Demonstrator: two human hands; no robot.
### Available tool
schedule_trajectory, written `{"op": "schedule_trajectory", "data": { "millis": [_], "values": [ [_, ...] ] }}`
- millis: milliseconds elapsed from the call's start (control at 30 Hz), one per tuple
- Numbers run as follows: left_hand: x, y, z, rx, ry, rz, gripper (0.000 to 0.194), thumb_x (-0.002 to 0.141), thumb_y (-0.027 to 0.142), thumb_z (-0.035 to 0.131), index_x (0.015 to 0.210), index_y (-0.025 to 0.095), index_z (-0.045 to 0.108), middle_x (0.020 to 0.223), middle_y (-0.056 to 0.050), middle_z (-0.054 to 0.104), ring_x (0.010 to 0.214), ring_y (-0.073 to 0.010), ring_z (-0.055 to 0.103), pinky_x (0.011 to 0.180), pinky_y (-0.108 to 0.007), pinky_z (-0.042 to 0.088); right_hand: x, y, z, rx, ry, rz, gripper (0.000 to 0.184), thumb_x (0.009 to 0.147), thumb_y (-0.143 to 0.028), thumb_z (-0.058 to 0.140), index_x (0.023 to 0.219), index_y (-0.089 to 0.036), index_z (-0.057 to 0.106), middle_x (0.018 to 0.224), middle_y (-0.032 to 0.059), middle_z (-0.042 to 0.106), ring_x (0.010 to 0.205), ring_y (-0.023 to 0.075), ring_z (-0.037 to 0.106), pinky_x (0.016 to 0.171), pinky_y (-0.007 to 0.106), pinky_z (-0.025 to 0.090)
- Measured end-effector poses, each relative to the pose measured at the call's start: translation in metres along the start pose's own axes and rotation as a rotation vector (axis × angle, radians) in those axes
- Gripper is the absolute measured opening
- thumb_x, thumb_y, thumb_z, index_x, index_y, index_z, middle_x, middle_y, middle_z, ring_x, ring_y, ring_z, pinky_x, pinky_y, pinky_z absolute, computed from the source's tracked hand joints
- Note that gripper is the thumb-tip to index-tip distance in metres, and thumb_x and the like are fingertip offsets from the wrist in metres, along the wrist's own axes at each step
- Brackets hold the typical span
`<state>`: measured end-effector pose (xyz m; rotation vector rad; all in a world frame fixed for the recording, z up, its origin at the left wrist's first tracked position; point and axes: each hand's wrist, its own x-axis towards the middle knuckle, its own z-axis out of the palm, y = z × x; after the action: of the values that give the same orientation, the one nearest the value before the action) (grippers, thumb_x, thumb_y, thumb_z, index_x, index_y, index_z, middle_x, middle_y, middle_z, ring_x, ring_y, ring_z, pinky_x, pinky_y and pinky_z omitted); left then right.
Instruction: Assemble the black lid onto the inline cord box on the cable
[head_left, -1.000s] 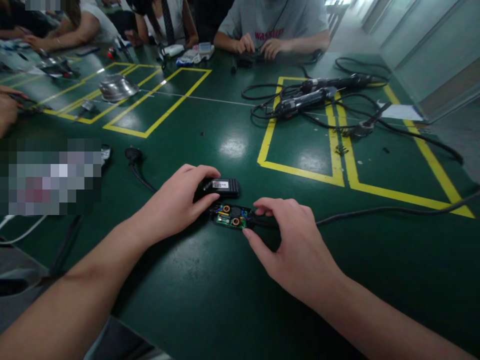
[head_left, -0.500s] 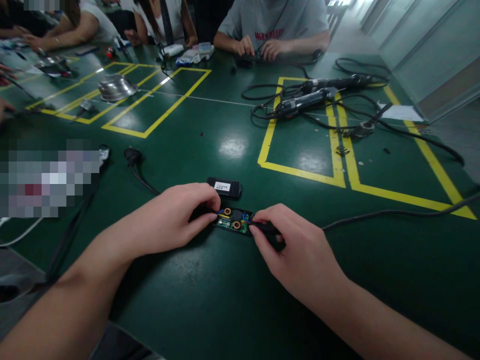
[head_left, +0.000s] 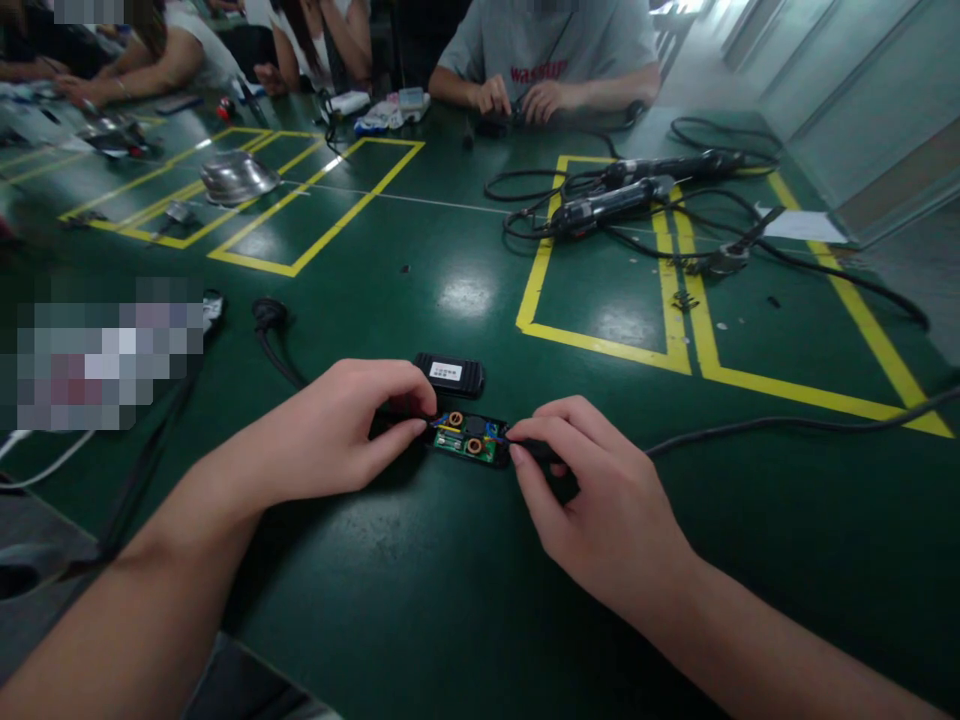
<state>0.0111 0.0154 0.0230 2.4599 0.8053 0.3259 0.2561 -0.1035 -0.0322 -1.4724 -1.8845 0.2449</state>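
A green circuit board [head_left: 453, 440] with copper-wound ring coils and blue and yellow wires lies in a shallow black plastic case on the table. At the case's left end, my left hand [head_left: 367, 425] pinches the black power cable where its wires enter. My right hand [head_left: 592, 470] grips another black cable [head_left: 712, 435] at the right end, thumb and forefinger close to the blue wires. Just behind the case rests its black ribbed cover [head_left: 469, 376], which bears a white label. A black plug [head_left: 270, 314] sits to the left on the left-hand cable.
Electric screwdrivers [head_left: 611, 205] with looped black cords lie at the back right, near small screws [head_left: 684, 300]. Yellow tape marks boxes on the green table [head_left: 420, 580]. A metal bowl [head_left: 236, 178] stands at the back left. Several people sit across the table.
My fingers have drawn slightly outward from the board at both ends, so more of the case's ends and wires shows. Both hands keep their pinch on the cables.
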Motion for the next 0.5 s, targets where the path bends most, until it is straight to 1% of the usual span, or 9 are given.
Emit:
{"op": "schedule_trajectory", "data": {
  "millis": [133, 233, 367, 433, 500],
  "values": [
    [-0.0001, -0.0018, 0.0009, 0.024, -0.001, -0.013, 0.013, 0.098, 0.026, 0.063, 0.094, 0.02, 0.073, 0.086, -0.001, 0.076, 0.07, -0.0159, 0.067, 0.066, -0.026, 0.048, 0.0004, 0.0024, 0.0023, -0.015, 0.0, -0.018, 0.016, 0.106, -0.016, 0.058, 0.099, -0.022, 0.072, 0.098, 0.0079, 0.075, 0.085, 0.0219, 0.073, 0.072, 0.036, 0.06],
    [-0.0001, -0.0031, 0.0019, 0.026, 0.0, -0.007, 0.014, 0.099, 0.026, 0.063, 0.091, 0.02, 0.072, 0.085, -0.001, 0.076, 0.071, -0.0159, 0.067, 0.067, -0.026, 0.048, 0.0007, 0.0043, 0.0037, -0.063, 0.012, -0.051, 0.017, 0.105, -0.016, 0.06, 0.094, -0.022, 0.071, 0.096, 0.0083, 0.075, 0.088, 0.0245, 0.071, 0.074, 0.038, 0.056],
    [-0.0002, -0.0074, 0.0035, 0.002, -0.006, -0.004, 0.015, 0.1, 0.025, 0.063, 0.089, 0.02, 0.072, 0.087, -0.002, 0.076, 0.074, -0.0165, 0.068, 0.07, -0.027, 0.049, 0.0008, 0.0043, 0.0041, -0.089, 0.008, -0.051, 0.018, 0.105, -0.016, 0.06, 0.092, -0.023, 0.071, 0.095, 0.0077, 0.076, 0.086, 0.0244, 0.069, 0.073, 0.039, 0.05],
    [0.0002, -0.0095, 0.0035, -0.003, -0.012, -0.003, 0.015, 0.101, 0.025, 0.062, 0.09, 0.02, 0.072, 0.089, -0.003, 0.077, 0.077, -0.0174, 0.069, 0.072, -0.028, 0.051, 0.0006, 0.0033, 0.0043, -0.083, -0.001, -0.035, 0.019, 0.105, -0.016, 0.059, 0.091, -0.023, 0.07, 0.096, 0.0079, 0.077, 0.086, 0.0243, 0.069, 0.073, 0.039, 0.05],
    [0.0009, -0.0102, 0.0026, 0.008, -0.014, 0.007, 0.016, 0.102, 0.026, 0.062, 0.091, 0.021, 0.073, 0.093, -0.004, 0.077, 0.084, -0.0193, 0.071, 0.079, -0.03, 0.054, 0.0003, 0.0024, 0.0049, -0.074, -0.01, -0.019, 0.02, 0.105, -0.016, 0.058, 0.091, -0.023, 0.071, 0.096, 0.008, 0.077, 0.087, 0.0243, 0.069, 0.074, 0.04, 0.051]
  ]
}}
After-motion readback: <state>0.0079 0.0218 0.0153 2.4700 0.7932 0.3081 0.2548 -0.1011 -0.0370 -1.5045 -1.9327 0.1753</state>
